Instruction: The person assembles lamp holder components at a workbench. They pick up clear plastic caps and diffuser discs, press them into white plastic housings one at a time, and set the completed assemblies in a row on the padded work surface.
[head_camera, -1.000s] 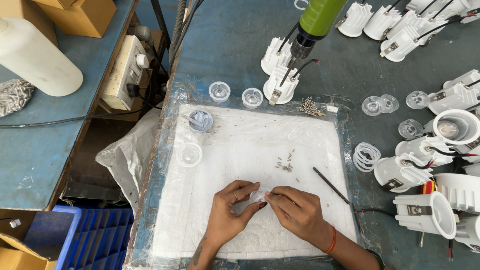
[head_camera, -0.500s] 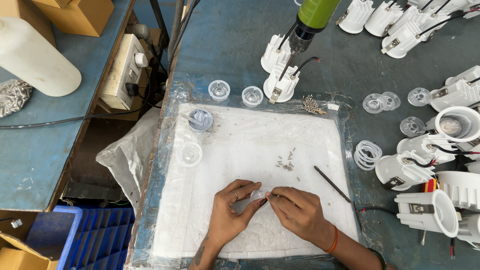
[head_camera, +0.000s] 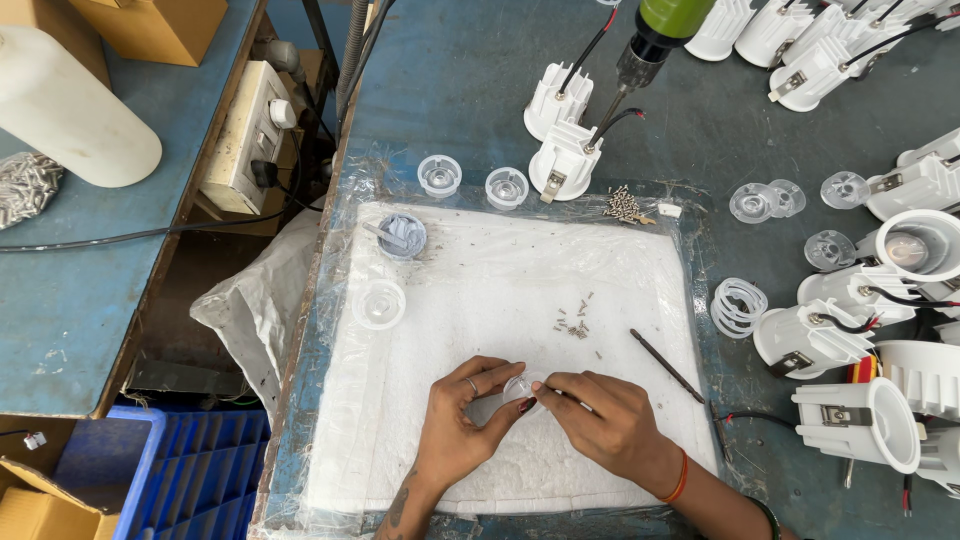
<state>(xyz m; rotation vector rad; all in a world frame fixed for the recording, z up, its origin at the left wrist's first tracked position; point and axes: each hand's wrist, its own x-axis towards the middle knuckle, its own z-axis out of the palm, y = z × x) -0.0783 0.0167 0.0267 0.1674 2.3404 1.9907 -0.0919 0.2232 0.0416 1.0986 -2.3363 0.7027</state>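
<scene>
From the head view, both hands are meeting low on the white padded mat (head_camera: 500, 300). The left hand (head_camera: 462, 420) is pinching a small clear plastic lens (head_camera: 524, 386) between thumb and fingertips, and the right hand (head_camera: 610, 425) is pressing a thin tool against it, fingers closed around the tool. Compared with a second ago, the hands are barely shifting; the right hand is sitting a touch closer to the lens, so the fitting work looks ongoing, not finished.

Around them, loose screws (head_camera: 575, 322) are lying near the mat's middle, and a dark rod (head_camera: 665, 364) is resting just right of the right hand. The mat is lying on a blue-grey bench (head_camera: 460, 90), with white lamp housings (head_camera: 850, 420) crowding the right side and a green-handled driver (head_camera: 660, 30) hanging above.
</scene>
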